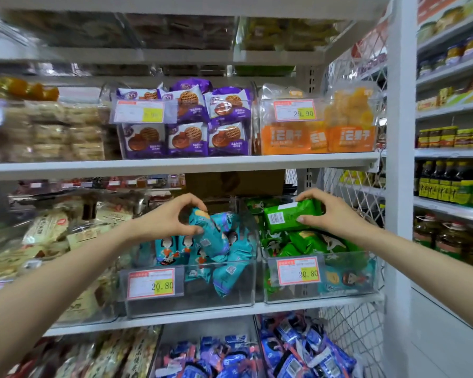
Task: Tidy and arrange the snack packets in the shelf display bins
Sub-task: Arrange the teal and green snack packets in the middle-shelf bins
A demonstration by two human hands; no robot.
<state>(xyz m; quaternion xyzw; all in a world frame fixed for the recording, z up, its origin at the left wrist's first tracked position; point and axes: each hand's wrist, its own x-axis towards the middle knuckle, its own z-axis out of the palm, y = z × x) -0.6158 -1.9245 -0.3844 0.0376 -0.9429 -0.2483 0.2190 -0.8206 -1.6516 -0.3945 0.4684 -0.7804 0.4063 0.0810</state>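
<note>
Two clear plastic bins stand side by side on the middle shelf. The left bin (191,304) holds several teal snack packets lying in a loose heap. My left hand (170,218) pinches one teal packet (210,236) above that heap. The right bin (322,294) holds several green packets, with a teal packet (347,279) at its front right corner. My right hand (331,212) grips a green packet (290,215) above the right bin, barcode side facing me.
Price tags (151,283) hang on both bin fronts. The shelf above (175,165) carries purple and orange packet bins. Beige packets fill the bin to the left (52,227). Blue packets lie below (298,347). A wire mesh panel (352,192) and a white post close the right side.
</note>
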